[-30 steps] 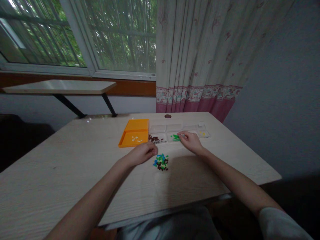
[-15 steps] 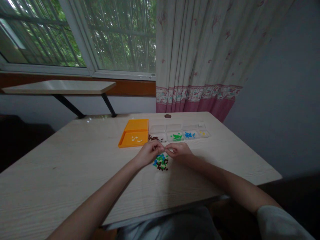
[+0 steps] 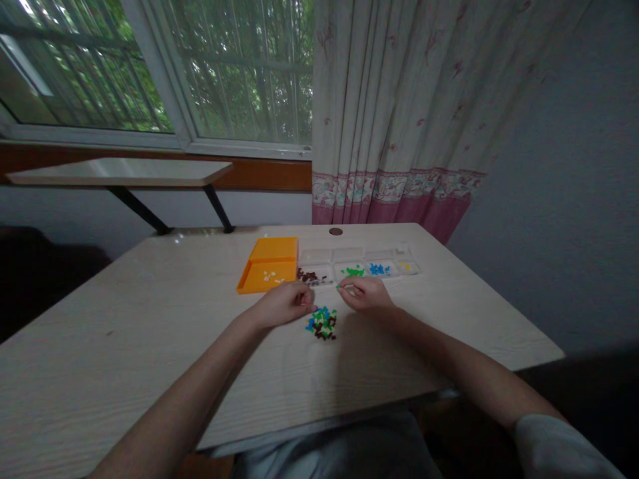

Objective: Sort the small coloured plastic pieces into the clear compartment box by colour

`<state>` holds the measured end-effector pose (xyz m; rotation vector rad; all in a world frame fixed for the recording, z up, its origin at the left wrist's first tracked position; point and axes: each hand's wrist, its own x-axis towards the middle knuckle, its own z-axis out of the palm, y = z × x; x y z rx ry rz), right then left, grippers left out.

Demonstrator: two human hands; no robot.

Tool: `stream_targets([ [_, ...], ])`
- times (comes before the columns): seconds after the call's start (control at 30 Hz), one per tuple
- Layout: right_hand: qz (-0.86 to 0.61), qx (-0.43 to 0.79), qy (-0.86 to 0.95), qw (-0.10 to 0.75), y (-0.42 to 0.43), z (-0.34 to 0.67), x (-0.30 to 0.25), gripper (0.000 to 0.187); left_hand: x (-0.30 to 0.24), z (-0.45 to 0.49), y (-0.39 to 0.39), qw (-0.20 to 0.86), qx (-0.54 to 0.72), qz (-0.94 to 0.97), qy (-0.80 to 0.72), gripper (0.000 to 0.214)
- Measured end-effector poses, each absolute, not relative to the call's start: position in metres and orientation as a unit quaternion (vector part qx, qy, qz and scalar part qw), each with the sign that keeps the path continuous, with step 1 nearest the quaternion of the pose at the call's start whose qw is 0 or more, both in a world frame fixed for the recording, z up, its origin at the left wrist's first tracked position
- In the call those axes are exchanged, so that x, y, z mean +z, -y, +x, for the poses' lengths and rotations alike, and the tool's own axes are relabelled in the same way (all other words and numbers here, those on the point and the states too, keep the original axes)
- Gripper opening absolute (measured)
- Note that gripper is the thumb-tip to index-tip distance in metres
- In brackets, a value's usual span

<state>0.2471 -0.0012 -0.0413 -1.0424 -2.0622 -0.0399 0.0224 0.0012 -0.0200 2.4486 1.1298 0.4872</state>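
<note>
A small pile of mixed green, blue and brown beads [image 3: 322,323] lies on the wooden table [image 3: 150,346]. My left hand [image 3: 282,305] rests just left of the pile, fingers curled. My right hand [image 3: 365,295] hovers just beyond the pile, near the clear divided tray [image 3: 357,263], its fingertips pinched on a tiny green piece. The tray holds brown [image 3: 307,275], green [image 3: 353,271], blue [image 3: 379,269] and yellow [image 3: 407,267] beads in separate compartments.
An open orange box [image 3: 269,266] with a few white pieces sits left of the tray. A cable hole [image 3: 335,231] is near the table's far edge. A curtain [image 3: 399,113] hangs behind, beside a window [image 3: 150,73] and a wall shelf [image 3: 120,173].
My right hand came back from the tray to the pile, met my left hand, then moved toward the tray again with a pinch. My left hand shifted slightly back to the pile's left.
</note>
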Motion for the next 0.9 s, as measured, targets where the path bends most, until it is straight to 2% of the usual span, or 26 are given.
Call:
stream_targets([
  [0.23,-0.418,-0.039,0.795,0.438,-0.002,0.258,-0.033,0.021,-0.024,0.02,-0.002,0.173,0.122,0.898,-0.386,0.017],
  [0.43,-0.411,-0.074,0.776,0.473,-0.004,0.264,-0.031,0.022,-0.021,0.017,-0.003,0.162,0.127,0.899,-0.386,0.012],
  [0.63,-0.44,-0.062,0.772,0.455,-0.006,0.267,-0.03,0.024,-0.018,0.018,-0.001,0.222,0.152,0.909,-0.317,0.013],
  [0.9,-0.447,-0.049,0.771,0.452,-0.006,0.268,-0.03,0.025,-0.017,0.016,-0.001,0.234,0.149,0.907,-0.316,0.012],
])
